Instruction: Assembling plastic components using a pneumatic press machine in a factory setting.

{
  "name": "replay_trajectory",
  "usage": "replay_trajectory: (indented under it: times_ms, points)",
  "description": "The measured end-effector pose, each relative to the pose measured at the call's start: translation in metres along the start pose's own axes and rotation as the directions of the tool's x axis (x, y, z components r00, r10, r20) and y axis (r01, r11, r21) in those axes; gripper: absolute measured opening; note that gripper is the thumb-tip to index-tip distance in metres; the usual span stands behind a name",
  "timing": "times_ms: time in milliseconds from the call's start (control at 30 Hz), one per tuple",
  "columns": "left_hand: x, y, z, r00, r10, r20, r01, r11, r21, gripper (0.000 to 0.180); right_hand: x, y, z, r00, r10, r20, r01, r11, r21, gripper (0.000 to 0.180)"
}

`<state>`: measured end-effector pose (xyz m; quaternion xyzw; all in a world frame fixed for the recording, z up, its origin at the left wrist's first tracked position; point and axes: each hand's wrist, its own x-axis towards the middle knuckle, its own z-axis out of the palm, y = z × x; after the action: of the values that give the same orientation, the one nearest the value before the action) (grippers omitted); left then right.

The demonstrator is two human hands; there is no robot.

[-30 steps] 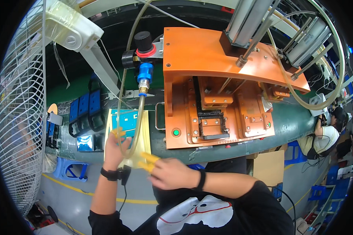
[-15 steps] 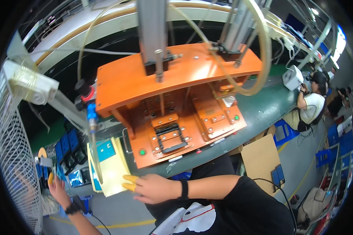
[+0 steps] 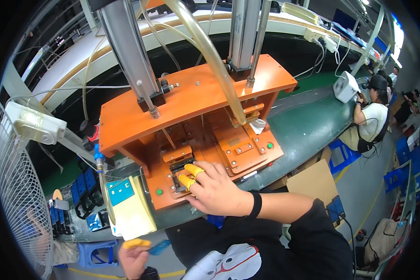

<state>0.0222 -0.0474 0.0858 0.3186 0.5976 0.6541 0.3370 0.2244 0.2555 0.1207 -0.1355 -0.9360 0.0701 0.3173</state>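
Note:
In the orange press (image 3: 196,98), a black frame (image 3: 176,183) lies in the left fixture, partly hidden under my right hand (image 3: 217,189). Yellow finger covers wrap two fingers of that hand. These fingers reach over the frame and touch it, spread apart, with the thumb out to the side near the fixture's front edge. Low at the left, my left hand (image 3: 133,259) pinches a small flat blue piece (image 3: 160,247). It is somewhat blurred, in front of the bench edge, and also wears a yellow finger cover.
Cream sheets (image 3: 137,210) with a teal card (image 3: 120,190) lie left of the press. Beyond them are several blue-and-black parts (image 3: 84,186) and a white fan guard (image 3: 21,200). A clear hose (image 3: 210,51) arches over the press. A person (image 3: 373,112) sits farther right along the bench.
My right hand has moved from beside the cream sheets onto the black frame in the press. My left hand has come back from the parts at the left, with the blue piece now showing in it.

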Motion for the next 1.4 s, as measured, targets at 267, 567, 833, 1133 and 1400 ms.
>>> replay_trajectory:
  times_ms: [267,567,833,1133,1400]
  points:
    - [0.055,0.019,0.078,0.945,-0.107,0.308,0.093,0.994,0.06,0.039,0.007,0.031,0.001,0.978,-0.195,0.069,0.19,0.979,0.077,0.01]
    - [0.206,0.028,0.113,0.956,0.087,0.281,-0.27,0.636,0.723,0.034,-0.109,0.084,-0.153,0.851,0.523,0.042,-0.384,0.565,0.73,0.018]
    - [0.298,-0.021,0.124,0.907,0.273,0.321,-0.42,0.528,0.738,0.032,-0.33,0.195,-0.134,0.3,0.951,-0.069,0.379,-0.052,0.924,0.031]
    - [0.255,0.004,0.102,0.976,0.076,0.202,-0.213,0.483,0.849,0.033,-0.375,0.481,-0.088,0.131,0.988,-0.084,0.45,0.016,0.893,0.032]
    - [0.225,0.013,0.11,0.982,-0.047,0.185,-0.144,0.457,0.878,0.033,-0.21,0.619,-0.071,-0.217,0.974,-0.058,-0.069,0.044,0.997,0.042]
